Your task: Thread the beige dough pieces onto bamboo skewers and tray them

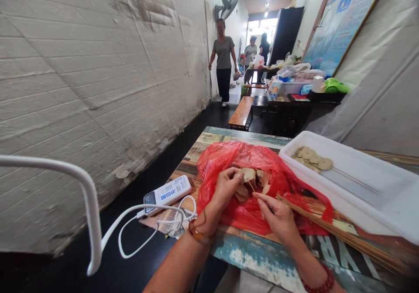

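Observation:
Over an opened red plastic bag (212, 160), my left hand (227, 184) pinches a pale, flat, round food slice (248, 175). My right hand (276, 212) grips a thin wooden skewer (251, 187), whose far end meets the slice. Whether the tip has gone through it, I cannot tell. More beige slices (242, 193) lie inside the bag beneath my left hand. A bundle of loose skewers (340, 232) rests across the table to the right of my right hand. In the white plastic tub (347, 158), threaded slices (314, 158) lie on skewers.
A white power bank (168, 195) with a looped white cable (131, 232) sits at the table's left edge. Beyond the table (258, 245) are an orange bench (241, 112) and a cluttered table (278, 97). A person (224, 57) stands in the aisle, with others farther back.

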### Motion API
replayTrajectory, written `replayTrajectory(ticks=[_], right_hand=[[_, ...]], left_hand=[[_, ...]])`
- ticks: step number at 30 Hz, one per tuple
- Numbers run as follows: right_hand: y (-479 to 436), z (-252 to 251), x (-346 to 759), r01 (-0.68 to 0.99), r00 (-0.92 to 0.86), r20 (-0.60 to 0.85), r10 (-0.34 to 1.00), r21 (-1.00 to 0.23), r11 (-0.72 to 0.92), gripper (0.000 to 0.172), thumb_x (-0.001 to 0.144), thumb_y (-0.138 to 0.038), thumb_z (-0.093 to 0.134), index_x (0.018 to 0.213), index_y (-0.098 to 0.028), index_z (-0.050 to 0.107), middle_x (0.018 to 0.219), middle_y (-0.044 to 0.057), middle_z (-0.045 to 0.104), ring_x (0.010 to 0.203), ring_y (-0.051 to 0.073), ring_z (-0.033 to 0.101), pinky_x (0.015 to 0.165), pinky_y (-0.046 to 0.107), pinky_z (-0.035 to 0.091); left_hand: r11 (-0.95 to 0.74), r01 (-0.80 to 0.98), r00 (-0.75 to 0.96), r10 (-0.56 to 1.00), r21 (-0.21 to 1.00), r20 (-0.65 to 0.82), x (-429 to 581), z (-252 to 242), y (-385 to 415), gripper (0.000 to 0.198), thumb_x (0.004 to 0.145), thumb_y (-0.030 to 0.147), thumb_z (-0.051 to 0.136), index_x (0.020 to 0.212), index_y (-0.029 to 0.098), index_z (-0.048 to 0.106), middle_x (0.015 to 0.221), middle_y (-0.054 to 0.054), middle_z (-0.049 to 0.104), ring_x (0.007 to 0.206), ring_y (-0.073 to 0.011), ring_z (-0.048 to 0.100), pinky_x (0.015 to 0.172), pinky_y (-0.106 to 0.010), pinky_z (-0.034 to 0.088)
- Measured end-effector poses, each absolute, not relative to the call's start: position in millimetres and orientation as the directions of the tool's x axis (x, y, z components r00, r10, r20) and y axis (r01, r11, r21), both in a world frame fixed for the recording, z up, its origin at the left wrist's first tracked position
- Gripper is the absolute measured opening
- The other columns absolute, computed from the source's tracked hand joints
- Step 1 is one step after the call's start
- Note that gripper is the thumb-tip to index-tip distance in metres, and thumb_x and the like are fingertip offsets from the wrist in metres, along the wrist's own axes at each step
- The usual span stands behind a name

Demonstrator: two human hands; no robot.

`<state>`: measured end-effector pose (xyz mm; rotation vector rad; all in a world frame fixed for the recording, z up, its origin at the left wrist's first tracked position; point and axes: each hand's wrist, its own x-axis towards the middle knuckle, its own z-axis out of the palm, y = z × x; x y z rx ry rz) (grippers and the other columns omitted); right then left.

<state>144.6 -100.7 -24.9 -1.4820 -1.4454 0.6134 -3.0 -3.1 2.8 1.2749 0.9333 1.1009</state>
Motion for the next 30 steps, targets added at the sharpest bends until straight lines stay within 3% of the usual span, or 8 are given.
replayTrajectory(ticks=[30], right_hand=[[-101.2,-22.7,143.9,0.488,0.171,0.263,0.95,-0.86,0.15,0.041,0.085,-0.037,0.049,0.103,-0.008,0.073,0.052,0.001,0.06,0.045,0.013,0.052,0.05,0.022,0.046]], left_hand=[[-0.06,-0.117,0.256,0.963,0.991,0.089,-1.4,-4.1,-3.0,0.016,0.076,0.03,0.06,0.075,0.015,0.055,0.066,0.001,0.054,0.059,-0.0088,0.046,0.056,-0.019,0.035]])
